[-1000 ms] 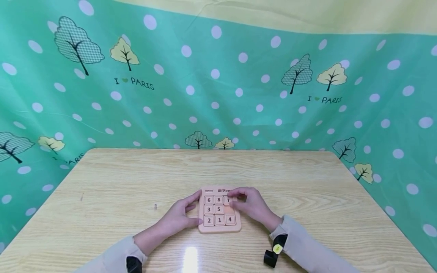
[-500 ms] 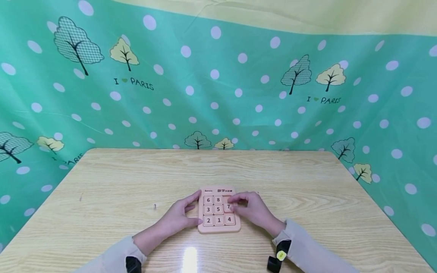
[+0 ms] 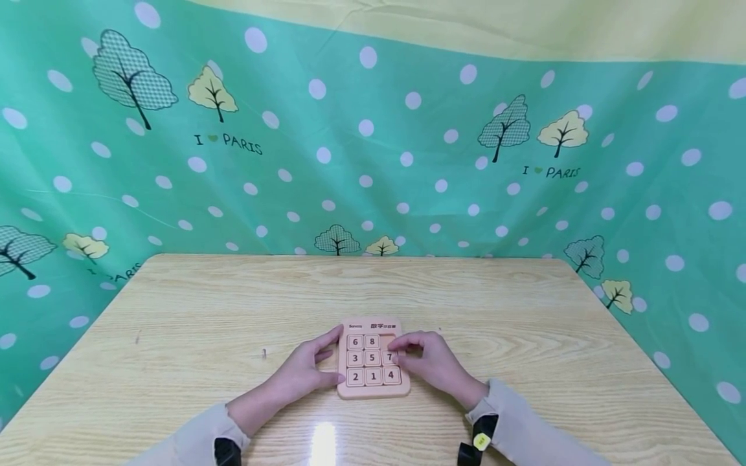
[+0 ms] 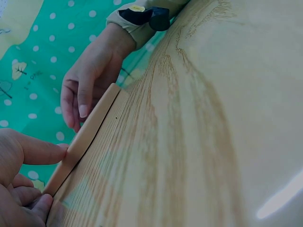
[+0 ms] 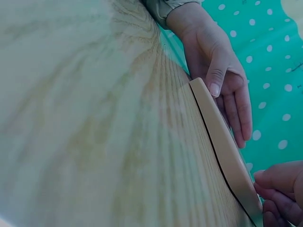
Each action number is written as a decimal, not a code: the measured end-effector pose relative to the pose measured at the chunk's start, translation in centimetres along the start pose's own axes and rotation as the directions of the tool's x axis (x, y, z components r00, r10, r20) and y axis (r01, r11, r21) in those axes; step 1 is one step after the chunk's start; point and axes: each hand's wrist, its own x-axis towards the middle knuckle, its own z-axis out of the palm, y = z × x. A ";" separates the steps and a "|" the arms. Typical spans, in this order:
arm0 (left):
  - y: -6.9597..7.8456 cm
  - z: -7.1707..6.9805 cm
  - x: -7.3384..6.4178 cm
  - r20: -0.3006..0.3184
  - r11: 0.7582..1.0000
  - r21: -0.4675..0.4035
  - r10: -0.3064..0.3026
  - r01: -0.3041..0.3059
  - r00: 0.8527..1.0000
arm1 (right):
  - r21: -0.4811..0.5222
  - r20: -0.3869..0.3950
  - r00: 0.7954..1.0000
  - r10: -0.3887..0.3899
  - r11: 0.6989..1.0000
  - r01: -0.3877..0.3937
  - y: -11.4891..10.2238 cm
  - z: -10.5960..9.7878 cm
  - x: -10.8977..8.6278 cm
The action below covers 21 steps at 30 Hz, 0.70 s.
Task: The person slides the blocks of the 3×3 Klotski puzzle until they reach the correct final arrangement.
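Observation:
A pink sliding number puzzle lies flat on the table, with numbered square tiles in three rows. Its top-right slot shows bare. My right hand is at the right side, index finger and thumb pinching the tile marked 7 in the middle row; the thumb covers part of that tile. At the left edge my left hand steadies the frame, index fingertip near the far corner and thumb at the near corner, with fairly straight fingers. In the wrist views only the puzzle's side edge shows, and its tiles are hidden.
The wood-grain table reaches back to a green dotted curtain. A black wrist strap hangs at the right cuff. Light glares on the table near the front.
The 7 tile has slid from the top-right slot down into the middle row, leaving the top-right slot bare. My right hand moved slightly toward me with it; the left hand stayed put.

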 end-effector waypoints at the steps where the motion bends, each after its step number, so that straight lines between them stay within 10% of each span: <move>1: 0.0 0.0 0.0 -0.001 1.000 0.000 0.000 0.000 1.000 | 0.002 -0.001 1.000 0.003 1.000 -0.003 0.0 0.0 0.0; 21: -0.2 -0.1 0.1 0.004 1.000 0.008 -0.001 0.001 1.000 | 0.083 -0.044 0.999 0.024 0.996 -0.020 -0.2 1.0 2.0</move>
